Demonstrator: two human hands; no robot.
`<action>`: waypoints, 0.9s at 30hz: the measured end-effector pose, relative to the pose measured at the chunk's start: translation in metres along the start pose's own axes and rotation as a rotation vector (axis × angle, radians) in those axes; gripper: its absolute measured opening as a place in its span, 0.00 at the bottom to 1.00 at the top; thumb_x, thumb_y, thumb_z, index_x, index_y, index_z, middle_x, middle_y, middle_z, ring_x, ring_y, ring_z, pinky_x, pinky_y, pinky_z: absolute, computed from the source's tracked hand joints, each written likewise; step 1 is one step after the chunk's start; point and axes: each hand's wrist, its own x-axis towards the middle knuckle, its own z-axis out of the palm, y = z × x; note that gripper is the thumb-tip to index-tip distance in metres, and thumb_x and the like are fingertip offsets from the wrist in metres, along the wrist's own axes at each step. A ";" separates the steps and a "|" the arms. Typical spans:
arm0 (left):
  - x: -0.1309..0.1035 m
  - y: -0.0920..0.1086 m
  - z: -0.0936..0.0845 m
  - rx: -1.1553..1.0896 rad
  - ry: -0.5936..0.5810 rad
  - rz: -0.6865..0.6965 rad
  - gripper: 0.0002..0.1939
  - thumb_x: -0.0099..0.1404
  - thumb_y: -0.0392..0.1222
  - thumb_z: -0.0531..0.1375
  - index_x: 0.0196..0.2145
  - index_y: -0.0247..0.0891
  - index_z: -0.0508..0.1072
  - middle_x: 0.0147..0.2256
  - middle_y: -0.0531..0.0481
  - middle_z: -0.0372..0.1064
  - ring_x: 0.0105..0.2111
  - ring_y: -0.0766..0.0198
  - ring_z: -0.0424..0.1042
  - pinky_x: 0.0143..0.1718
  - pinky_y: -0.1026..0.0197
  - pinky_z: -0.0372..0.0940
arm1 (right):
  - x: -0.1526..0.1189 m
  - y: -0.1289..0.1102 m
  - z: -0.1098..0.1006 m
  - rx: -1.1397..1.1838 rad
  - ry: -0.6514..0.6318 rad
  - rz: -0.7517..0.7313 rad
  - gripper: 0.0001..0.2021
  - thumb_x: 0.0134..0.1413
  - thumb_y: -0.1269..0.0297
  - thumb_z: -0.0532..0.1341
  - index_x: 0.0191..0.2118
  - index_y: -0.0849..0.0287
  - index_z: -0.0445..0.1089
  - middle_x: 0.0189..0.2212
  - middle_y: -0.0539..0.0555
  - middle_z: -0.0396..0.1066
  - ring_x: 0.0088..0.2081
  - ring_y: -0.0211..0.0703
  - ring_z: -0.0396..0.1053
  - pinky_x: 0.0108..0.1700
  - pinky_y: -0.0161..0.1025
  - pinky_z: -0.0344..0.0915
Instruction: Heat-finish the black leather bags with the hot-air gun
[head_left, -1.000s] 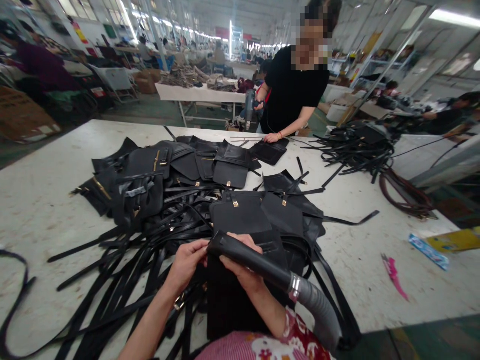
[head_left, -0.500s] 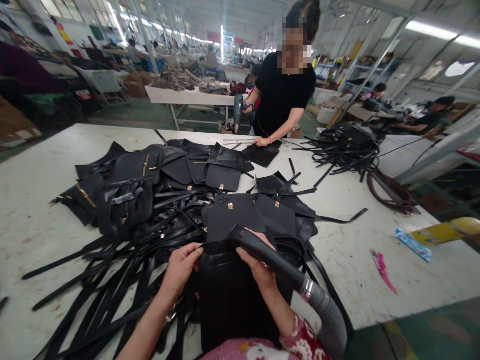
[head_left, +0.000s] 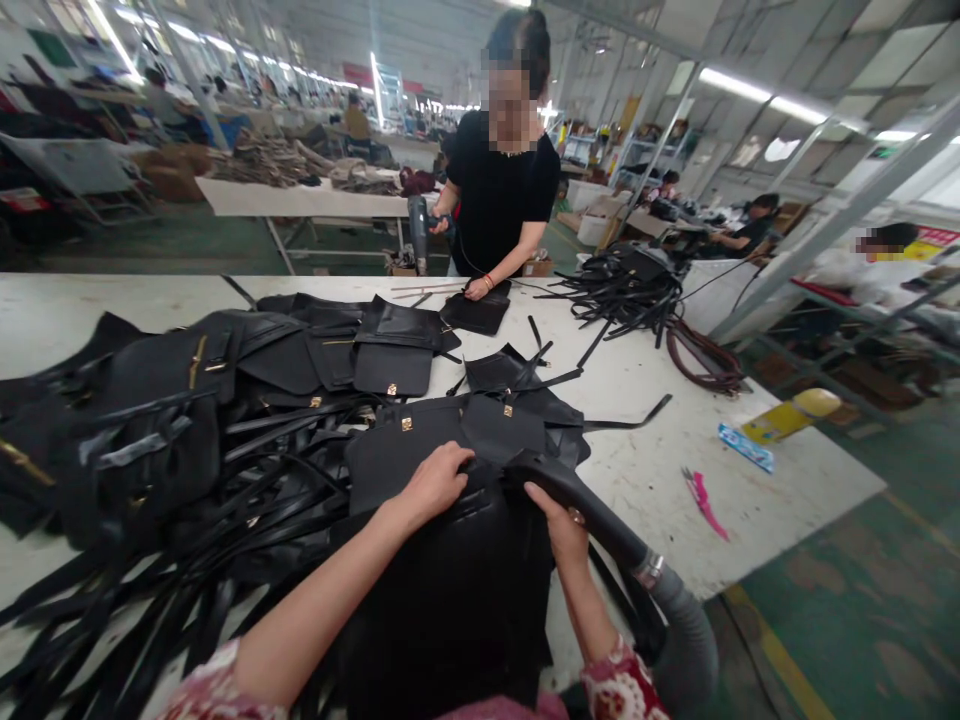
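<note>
A black leather-look bag (head_left: 442, 600) lies in front of my body, its upper edge near the pile. Curled over that upper edge, my left hand (head_left: 439, 482) grips the bag, with the fingertips partly hidden. My right hand (head_left: 564, 528) is wrapped around a black vacuum-hose nozzle (head_left: 592, 505), the thumb lying toward its tip. The nozzle's mouth rests at the bag's upper right corner. From its metal clamp a grey ribbed hose (head_left: 686, 630) curves down at the right.
Black bags with gold clasps (head_left: 405, 445) and long straps (head_left: 172, 600) cover the table's left and middle. Pink snippers (head_left: 705, 505), a blue packet (head_left: 746, 448) and a yellow can (head_left: 791, 415) lie at right. Across the table, a co-worker (head_left: 502, 190) holds a heat gun (head_left: 418, 235).
My left hand has moved right along the bag's upper edge, toward the nozzle. The nozzle tip has shifted right with my right hand. The view has turned right.
</note>
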 end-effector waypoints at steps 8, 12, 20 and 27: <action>0.039 0.000 0.021 -0.220 -0.188 -0.116 0.12 0.48 0.32 0.57 0.28 0.38 0.79 0.28 0.49 0.75 0.32 0.58 0.72 0.36 0.60 0.63 | -0.005 0.000 0.010 0.106 -0.105 0.050 0.20 0.37 0.57 0.71 0.40 0.57 0.72 0.37 0.51 0.76 0.41 0.48 0.72 0.52 0.48 0.65; 0.035 -0.004 0.021 -0.416 -0.208 -0.207 0.12 0.47 0.36 0.56 0.28 0.34 0.79 0.24 0.50 0.74 0.24 0.62 0.70 0.28 0.62 0.62 | -0.001 -0.007 0.028 0.144 -0.125 0.020 0.19 0.37 0.58 0.71 0.38 0.56 0.72 0.36 0.50 0.76 0.40 0.46 0.72 0.49 0.44 0.67; 0.025 -0.005 0.019 -0.611 -0.209 -0.266 0.08 0.43 0.37 0.59 0.23 0.33 0.75 0.19 0.52 0.69 0.19 0.67 0.63 0.25 0.64 0.58 | -0.006 -0.017 0.033 0.131 -0.181 -0.030 0.17 0.40 0.56 0.70 0.38 0.57 0.71 0.34 0.50 0.75 0.38 0.45 0.72 0.48 0.43 0.67; 0.009 -0.005 0.005 -0.504 -0.195 -0.220 0.06 0.46 0.37 0.60 0.24 0.36 0.75 0.23 0.52 0.71 0.25 0.63 0.67 0.30 0.62 0.60 | 0.006 -0.029 0.036 0.097 -0.048 -0.088 0.19 0.40 0.55 0.70 0.38 0.59 0.71 0.34 0.51 0.75 0.38 0.45 0.71 0.49 0.45 0.67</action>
